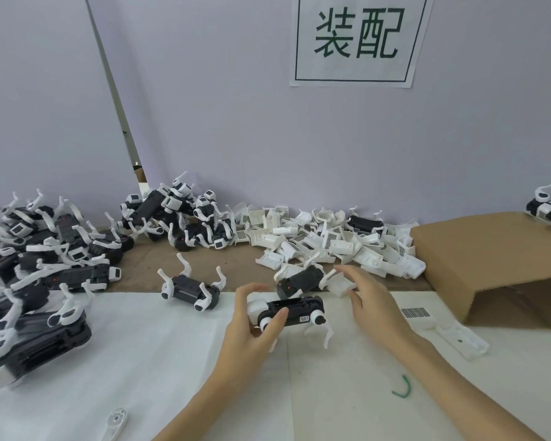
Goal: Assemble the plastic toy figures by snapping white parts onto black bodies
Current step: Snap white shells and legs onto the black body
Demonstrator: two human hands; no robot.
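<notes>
From where the head camera looks down, the left hand grips a black toy body just above the desk, thumb across its near side and fingers curled behind its left end; the body already carries white legs, one dangling down at the right. The right hand pinches a white shell part between thumb and fingers, held just up and to the right of the body and not touching it. Directly behind the held body lies another black body with white legs, on the edge where the white covering meets the brown strip. A further figure lies on its back to the left, legs up. A big heap of white shells sits against the wall, with piles of figures at the far left and a second pile beside the shells. A cardboard box lies at the right, a green twist of wire near the right forearm, and a paper sign hangs on the wall.
</notes>
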